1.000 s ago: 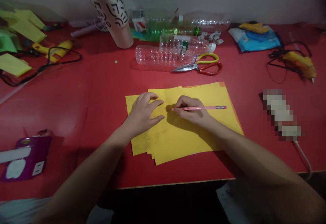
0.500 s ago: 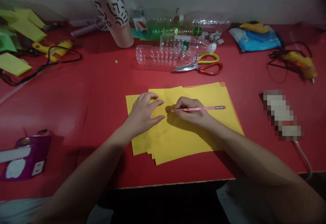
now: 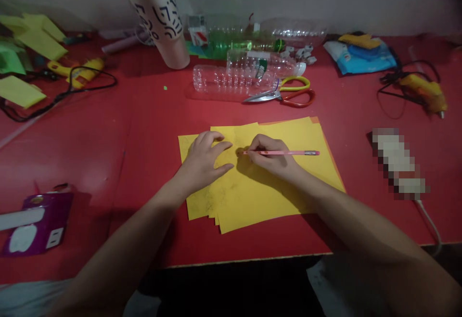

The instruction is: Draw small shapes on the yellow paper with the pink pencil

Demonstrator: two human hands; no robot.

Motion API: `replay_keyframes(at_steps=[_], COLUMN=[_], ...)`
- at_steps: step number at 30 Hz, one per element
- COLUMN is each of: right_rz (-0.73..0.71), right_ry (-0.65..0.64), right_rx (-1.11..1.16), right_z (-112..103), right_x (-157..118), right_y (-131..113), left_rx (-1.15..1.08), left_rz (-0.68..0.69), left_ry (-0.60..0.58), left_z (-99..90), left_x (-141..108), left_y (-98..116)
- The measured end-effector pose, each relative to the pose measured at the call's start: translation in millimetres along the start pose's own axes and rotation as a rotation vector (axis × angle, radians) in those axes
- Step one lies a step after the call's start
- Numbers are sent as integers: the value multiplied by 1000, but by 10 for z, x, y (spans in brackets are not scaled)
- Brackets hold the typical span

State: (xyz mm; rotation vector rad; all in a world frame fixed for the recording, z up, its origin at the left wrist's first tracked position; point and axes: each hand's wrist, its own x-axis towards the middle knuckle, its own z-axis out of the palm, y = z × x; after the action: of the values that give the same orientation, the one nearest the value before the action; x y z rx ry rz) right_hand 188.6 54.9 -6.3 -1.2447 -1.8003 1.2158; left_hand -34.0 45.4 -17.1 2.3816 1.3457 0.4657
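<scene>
Several overlapping sheets of yellow paper [image 3: 260, 206] lie on the red table [image 3: 144, 240], with an orange edge showing at their right. My right hand [image 3: 270, 156] grips a pink pencil [image 3: 292, 153] close to its point, and the eraser end points right. The pencil's tip is at the paper, beside faint grey drawn marks. My left hand [image 3: 205, 160] rests on the left part of the sheets, fingers spread and thumb apart, holding nothing. Pencil lines show on the paper below and right of it.
Beyond the paper lie scissors [image 3: 265, 96] and clear plastic bottles [image 3: 212, 79]. A tall white tumbler [image 3: 166, 33] stands behind. Yellow glue guns [image 3: 84, 72] with black cords lie at both sides. A purple box [image 3: 46, 221] is at left; a blurred-out object with a cord is at right.
The pencil has tipped slightly to a more level angle as my right hand shifts a little. My left hand stays in place.
</scene>
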Motion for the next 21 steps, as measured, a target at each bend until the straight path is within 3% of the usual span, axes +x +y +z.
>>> replay_keyframes(at_steps=[21], right_rz=[6], right_ry=[57], right_rx=[-7], right_z=[8], right_x=[0], right_y=[-13], left_rx=[-21], left_rz=[-14], left_ry=[-16], left_z=[-16], left_x=[8], left_y=[17])
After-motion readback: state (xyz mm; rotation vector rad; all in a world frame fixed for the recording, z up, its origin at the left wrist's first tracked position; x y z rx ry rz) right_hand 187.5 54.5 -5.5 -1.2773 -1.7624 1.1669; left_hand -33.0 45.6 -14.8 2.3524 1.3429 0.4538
